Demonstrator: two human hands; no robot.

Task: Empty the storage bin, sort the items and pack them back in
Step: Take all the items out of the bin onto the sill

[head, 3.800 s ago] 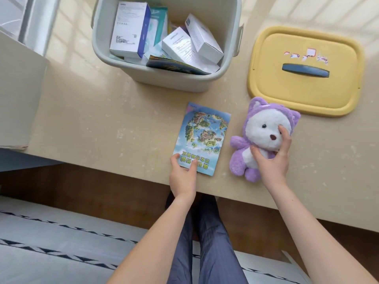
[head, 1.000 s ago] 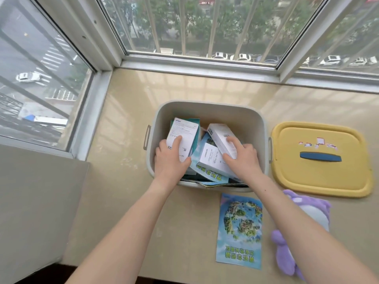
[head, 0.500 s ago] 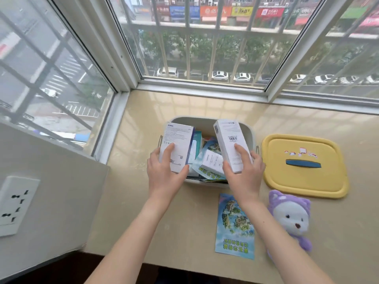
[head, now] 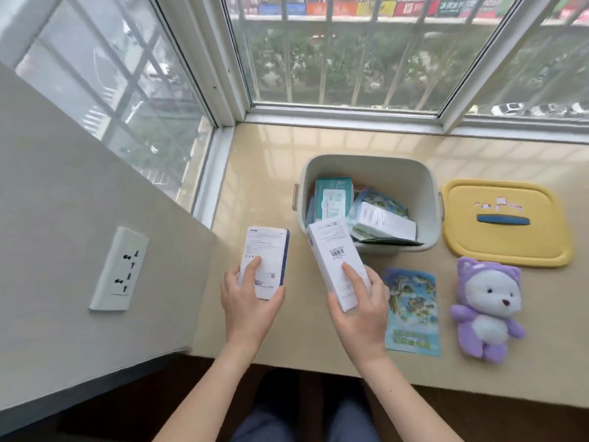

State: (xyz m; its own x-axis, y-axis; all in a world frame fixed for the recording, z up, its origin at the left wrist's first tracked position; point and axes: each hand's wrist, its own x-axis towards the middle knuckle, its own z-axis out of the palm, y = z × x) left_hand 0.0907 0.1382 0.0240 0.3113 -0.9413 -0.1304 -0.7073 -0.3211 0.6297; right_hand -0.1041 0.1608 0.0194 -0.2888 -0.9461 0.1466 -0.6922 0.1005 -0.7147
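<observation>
Failing to read print on left box (head: 266, 260) and right box (head: 334, 256): too small, blurring. Masking boxes' undersides with left hand (head: 248, 307) and right hand (head: 360, 311). Overlapping bin (head: 427, 193) near-left corner with right box. Covering booklet (head: 414, 314) left edge with right hand. Burying lower bin contents under top boxes. Cropping forearms at bottom edge.

Noted bare: left hand (head: 251, 301) and right hand (head: 360, 311). The forearms (head: 204, 390) are seen uncovered down to the lower edge of view. Slate-blue cloth trousers (head: 345, 424) are worn; both legs are glimpsed from above, the fabric plain and softly creased.
</observation>
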